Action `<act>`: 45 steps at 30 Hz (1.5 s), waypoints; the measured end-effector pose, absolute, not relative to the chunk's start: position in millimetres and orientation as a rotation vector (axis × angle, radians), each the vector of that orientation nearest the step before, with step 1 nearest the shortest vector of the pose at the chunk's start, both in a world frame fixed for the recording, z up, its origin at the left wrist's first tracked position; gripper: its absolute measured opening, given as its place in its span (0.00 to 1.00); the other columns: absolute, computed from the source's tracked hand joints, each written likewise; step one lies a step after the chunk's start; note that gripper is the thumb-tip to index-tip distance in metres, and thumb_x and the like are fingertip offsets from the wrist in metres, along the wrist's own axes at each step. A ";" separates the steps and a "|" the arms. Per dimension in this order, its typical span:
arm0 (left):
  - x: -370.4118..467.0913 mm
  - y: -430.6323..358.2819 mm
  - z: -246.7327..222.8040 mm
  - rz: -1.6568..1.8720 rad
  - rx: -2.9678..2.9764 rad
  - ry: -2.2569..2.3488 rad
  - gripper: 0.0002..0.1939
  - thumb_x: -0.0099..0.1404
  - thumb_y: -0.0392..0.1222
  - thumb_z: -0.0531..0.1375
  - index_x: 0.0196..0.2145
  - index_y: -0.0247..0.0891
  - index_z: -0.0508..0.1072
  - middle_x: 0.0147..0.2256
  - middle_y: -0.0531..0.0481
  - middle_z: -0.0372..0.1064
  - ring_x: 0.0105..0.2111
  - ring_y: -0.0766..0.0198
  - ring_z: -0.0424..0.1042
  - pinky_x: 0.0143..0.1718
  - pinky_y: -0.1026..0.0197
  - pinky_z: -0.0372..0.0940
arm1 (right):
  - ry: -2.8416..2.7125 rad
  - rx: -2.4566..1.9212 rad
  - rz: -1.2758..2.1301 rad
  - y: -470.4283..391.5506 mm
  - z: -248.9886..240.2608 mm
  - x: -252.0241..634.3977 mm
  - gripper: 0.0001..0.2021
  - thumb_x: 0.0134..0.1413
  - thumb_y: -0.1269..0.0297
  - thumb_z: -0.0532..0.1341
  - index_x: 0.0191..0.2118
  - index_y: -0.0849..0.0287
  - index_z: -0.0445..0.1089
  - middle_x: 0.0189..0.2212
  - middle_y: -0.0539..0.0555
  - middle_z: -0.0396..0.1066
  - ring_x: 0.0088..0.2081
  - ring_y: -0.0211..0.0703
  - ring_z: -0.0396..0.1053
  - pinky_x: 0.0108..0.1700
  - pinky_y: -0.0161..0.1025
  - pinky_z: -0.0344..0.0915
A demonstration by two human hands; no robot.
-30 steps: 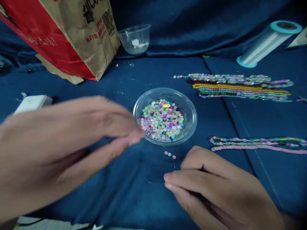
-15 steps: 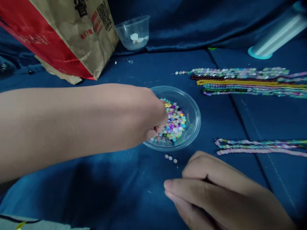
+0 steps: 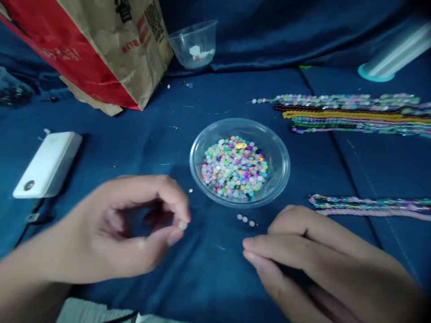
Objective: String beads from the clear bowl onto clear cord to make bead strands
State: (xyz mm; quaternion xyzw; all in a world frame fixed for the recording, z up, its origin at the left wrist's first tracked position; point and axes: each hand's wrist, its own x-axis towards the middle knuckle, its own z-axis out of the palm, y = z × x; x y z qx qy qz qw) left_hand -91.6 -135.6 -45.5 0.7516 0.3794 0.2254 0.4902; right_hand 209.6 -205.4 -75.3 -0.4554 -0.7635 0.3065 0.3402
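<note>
My left hand [image 3: 141, 224] is closed in a pinch, holding a small pale bead [image 3: 182, 225] between thumb and forefinger. It is left of and below a clear round plastic bowl [image 3: 286, 168] that holds a heap of small coloured beads [image 3: 232, 168]. To the lower right, my right hand [image 3: 303, 251] has thumb and forefinger pressed together; whatever they hold is too fine to make out. Three pale beads [image 3: 245, 219] lie in a short row between the bowl and my right fingertips. A single tiny bead [image 3: 190, 190] rests by the bowl's left side.
Bead strands lie in an upper bundle [image 3: 336, 114] and a lower bundle [image 3: 370, 206] at right. Behind stand a red-and-brown paper bag [image 3: 134, 67], a clear tub [image 3: 195, 42] and a shiny roll [image 3: 397, 54]. A white power bank [image 3: 49, 163] with a cable lies left.
My left hand has come out of the bowl, back to the left, with a bead in its fingertips. My right hand has shifted slightly up and right, still pinched. The view has moved a little.
</note>
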 end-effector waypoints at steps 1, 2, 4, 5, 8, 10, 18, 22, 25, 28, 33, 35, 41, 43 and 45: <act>-89.2 -142.4 -55.5 0.564 1.784 0.889 0.13 0.64 0.24 0.66 0.42 0.39 0.79 0.33 0.54 0.79 0.31 0.69 0.77 0.33 0.72 0.72 | -1.986 -1.198 0.771 -205.9 -75.7 209.0 0.12 0.67 0.75 0.64 0.46 0.47 0.78 0.33 0.46 0.75 0.29 0.32 0.76 0.29 0.30 0.73; -86.2 -147.1 -64.1 0.573 1.747 0.865 0.12 0.65 0.24 0.65 0.42 0.38 0.78 0.34 0.53 0.78 0.31 0.70 0.76 0.33 0.72 0.71 | -1.986 -1.203 0.749 -206.0 -76.3 208.2 0.12 0.68 0.75 0.64 0.47 0.47 0.78 0.34 0.46 0.76 0.29 0.31 0.77 0.29 0.28 0.73; -81.1 -151.3 -76.2 0.581 1.697 0.847 0.07 0.68 0.28 0.66 0.41 0.36 0.79 0.33 0.51 0.78 0.30 0.69 0.74 0.32 0.71 0.70 | -1.995 -1.183 0.704 -205.1 -77.2 206.2 0.12 0.68 0.75 0.64 0.47 0.48 0.79 0.34 0.46 0.77 0.30 0.31 0.78 0.30 0.27 0.74; -79.7 -151.7 -79.6 0.578 1.675 0.846 0.04 0.69 0.30 0.67 0.41 0.35 0.79 0.32 0.50 0.78 0.30 0.69 0.74 0.32 0.70 0.69 | -2.012 -1.162 0.686 -204.4 -77.5 205.3 0.12 0.68 0.75 0.65 0.47 0.49 0.79 0.34 0.47 0.78 0.31 0.31 0.79 0.31 0.27 0.75; -79.9 -151.0 -83.2 0.578 1.615 0.828 0.02 0.71 0.34 0.68 0.42 0.36 0.80 0.33 0.49 0.79 0.30 0.69 0.74 0.32 0.70 0.68 | -2.065 -1.111 0.618 -201.9 -78.0 203.6 0.12 0.66 0.76 0.66 0.46 0.51 0.80 0.34 0.47 0.79 0.32 0.31 0.80 0.34 0.26 0.76; -81.1 -150.8 -82.5 0.580 1.596 0.821 0.02 0.72 0.36 0.68 0.43 0.36 0.80 0.33 0.49 0.79 0.31 0.69 0.73 0.32 0.70 0.68 | -2.086 -1.113 0.579 -201.2 -78.3 203.2 0.11 0.66 0.76 0.66 0.46 0.51 0.80 0.35 0.47 0.79 0.32 0.30 0.80 0.35 0.26 0.75; -77.8 -149.7 -80.6 0.552 1.676 0.808 0.04 0.72 0.34 0.69 0.44 0.38 0.83 0.36 0.51 0.83 0.31 0.68 0.79 0.32 0.69 0.72 | -2.101 -1.110 0.641 -203.1 -79.7 204.2 0.12 0.68 0.77 0.65 0.49 0.52 0.80 0.36 0.48 0.78 0.33 0.30 0.78 0.37 0.27 0.76; -76.2 -148.4 -82.5 0.566 1.647 0.764 0.05 0.74 0.33 0.67 0.46 0.37 0.83 0.37 0.51 0.84 0.33 0.66 0.83 0.33 0.69 0.74 | -2.185 -1.084 0.638 -200.4 -79.6 209.1 0.13 0.69 0.75 0.64 0.51 0.51 0.79 0.37 0.47 0.78 0.34 0.31 0.79 0.37 0.27 0.77; -76.1 -148.5 -82.7 0.575 1.641 0.758 0.05 0.74 0.33 0.67 0.46 0.36 0.83 0.37 0.51 0.85 0.34 0.67 0.84 0.35 0.70 0.76 | -2.220 -1.084 0.621 -200.6 -80.3 211.1 0.13 0.70 0.74 0.64 0.52 0.50 0.79 0.37 0.48 0.79 0.34 0.33 0.81 0.36 0.28 0.78; -76.1 -149.2 -82.4 0.585 1.634 0.753 0.06 0.75 0.33 0.67 0.47 0.36 0.83 0.37 0.51 0.85 0.35 0.68 0.84 0.36 0.71 0.76 | -2.181 -1.133 0.599 -203.9 -82.0 209.9 0.11 0.72 0.71 0.63 0.50 0.49 0.80 0.37 0.49 0.79 0.33 0.35 0.80 0.35 0.31 0.78; -75.9 -149.2 -82.6 0.602 1.616 0.750 0.05 0.73 0.32 0.68 0.46 0.36 0.82 0.37 0.50 0.85 0.35 0.67 0.84 0.37 0.71 0.77 | -2.145 -1.150 0.607 -209.0 -83.0 207.6 0.11 0.73 0.71 0.63 0.51 0.49 0.79 0.38 0.48 0.77 0.35 0.34 0.79 0.37 0.30 0.77; -76.3 -148.9 -82.4 0.600 1.621 0.749 0.06 0.73 0.31 0.68 0.46 0.36 0.83 0.38 0.49 0.85 0.35 0.67 0.84 0.37 0.70 0.77 | -2.137 -1.148 0.621 -209.7 -82.7 207.9 0.12 0.71 0.73 0.64 0.52 0.49 0.79 0.38 0.48 0.78 0.35 0.33 0.79 0.37 0.31 0.77; -79.3 -149.5 -81.1 0.601 1.668 0.746 0.08 0.71 0.30 0.70 0.46 0.37 0.83 0.38 0.49 0.85 0.34 0.69 0.82 0.37 0.71 0.75 | -2.169 -1.132 0.648 -205.7 -81.3 211.3 0.13 0.69 0.75 0.64 0.52 0.49 0.79 0.38 0.48 0.78 0.34 0.34 0.80 0.35 0.32 0.77; -80.1 -150.0 -81.9 0.614 1.719 0.750 0.07 0.71 0.30 0.70 0.46 0.37 0.83 0.38 0.50 0.84 0.32 0.71 0.80 0.34 0.72 0.74 | -2.199 -1.111 0.645 -204.7 -80.6 212.0 0.13 0.69 0.74 0.65 0.52 0.49 0.78 0.38 0.48 0.78 0.34 0.34 0.80 0.36 0.31 0.78; -80.1 -150.3 -83.4 0.653 1.821 0.754 0.07 0.71 0.31 0.70 0.46 0.38 0.82 0.38 0.51 0.84 0.31 0.71 0.78 0.33 0.70 0.73 | -2.187 -1.130 0.635 -205.1 -80.0 211.9 0.12 0.70 0.73 0.64 0.51 0.48 0.78 0.38 0.48 0.78 0.34 0.34 0.80 0.36 0.32 0.78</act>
